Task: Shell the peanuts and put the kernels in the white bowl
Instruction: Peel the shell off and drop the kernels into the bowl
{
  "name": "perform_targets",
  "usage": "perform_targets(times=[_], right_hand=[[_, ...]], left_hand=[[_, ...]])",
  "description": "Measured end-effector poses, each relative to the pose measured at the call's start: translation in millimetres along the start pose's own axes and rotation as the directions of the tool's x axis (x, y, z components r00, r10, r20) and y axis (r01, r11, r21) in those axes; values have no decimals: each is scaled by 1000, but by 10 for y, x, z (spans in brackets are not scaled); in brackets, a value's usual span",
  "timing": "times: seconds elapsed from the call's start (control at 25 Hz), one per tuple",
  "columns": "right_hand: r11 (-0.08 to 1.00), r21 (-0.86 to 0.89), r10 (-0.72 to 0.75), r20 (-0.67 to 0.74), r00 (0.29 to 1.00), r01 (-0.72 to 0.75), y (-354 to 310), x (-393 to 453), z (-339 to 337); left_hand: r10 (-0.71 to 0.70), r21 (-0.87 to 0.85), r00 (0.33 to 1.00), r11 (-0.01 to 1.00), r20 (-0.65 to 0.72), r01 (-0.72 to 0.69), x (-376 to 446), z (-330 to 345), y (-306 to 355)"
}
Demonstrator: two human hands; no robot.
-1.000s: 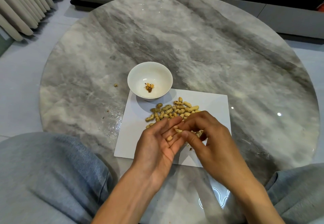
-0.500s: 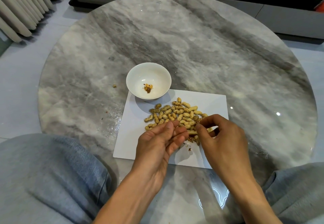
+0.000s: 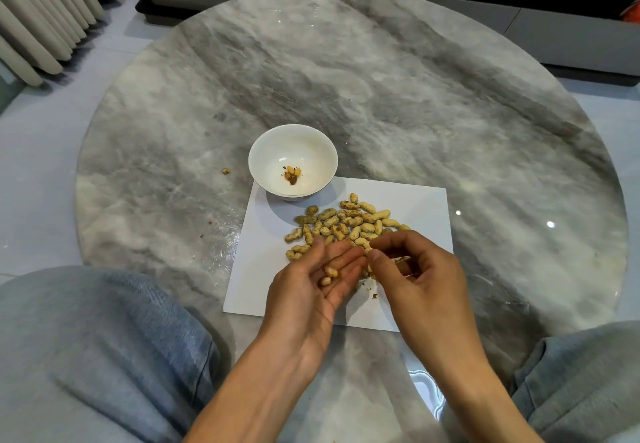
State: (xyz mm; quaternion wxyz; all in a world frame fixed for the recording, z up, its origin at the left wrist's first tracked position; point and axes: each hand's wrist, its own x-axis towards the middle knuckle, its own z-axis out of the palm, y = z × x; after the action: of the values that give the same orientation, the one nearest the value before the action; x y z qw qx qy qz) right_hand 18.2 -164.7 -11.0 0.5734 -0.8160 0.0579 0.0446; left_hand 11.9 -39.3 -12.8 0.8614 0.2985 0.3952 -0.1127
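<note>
My left hand [image 3: 313, 281] palm-up, fingers nearly straight, two kernels [image 3: 329, 275] lying on them. My right hand [image 3: 412, 269] curled, thumb and forefinger pinching shell bit. Unshelled peanuts [image 3: 346, 224] heaped on white paper [image 3: 422, 207]; white bowl [image 3: 293, 162] beyond, few kernels inside.

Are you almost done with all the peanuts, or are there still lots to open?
Only just started. Done: the white bowl has just a few kernels at the bottom. In hand: two pale kernels lie on the open left hand, and the right hand pinches something small beside it. Left: a big pile of unopened peanuts still sits on the white paper.
</note>
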Motion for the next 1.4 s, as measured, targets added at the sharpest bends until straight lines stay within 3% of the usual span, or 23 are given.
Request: perform_targets(times=[0.32,0.64,0.72,0.8,0.92,1.4], right_hand=[[889,-322,-282,178,943,327,65,-42,108],[824,-514,-178,166,970,239,52,-15,126],[906,-412,-61,94,994,95,5,-20,126],[982,-161,115,68,991,-103,-58,5,98],[945,116,293,126,948,-307,-98,44,46],[731,492,352,322,879,-473,-95,84,-9]], left_hand=[[-53,-42,995,998,84,56,-7,-30,51],[-99,29,989,995,107,96,6,-34,27],[-98,35,990,995,97,95,11,-27,25],[-89,39,993,996,82,86,15,-23,24],[-79,40,993,996,83,76,12,-19,29],[-73,3,993,997,88,73,5,-24,48]])
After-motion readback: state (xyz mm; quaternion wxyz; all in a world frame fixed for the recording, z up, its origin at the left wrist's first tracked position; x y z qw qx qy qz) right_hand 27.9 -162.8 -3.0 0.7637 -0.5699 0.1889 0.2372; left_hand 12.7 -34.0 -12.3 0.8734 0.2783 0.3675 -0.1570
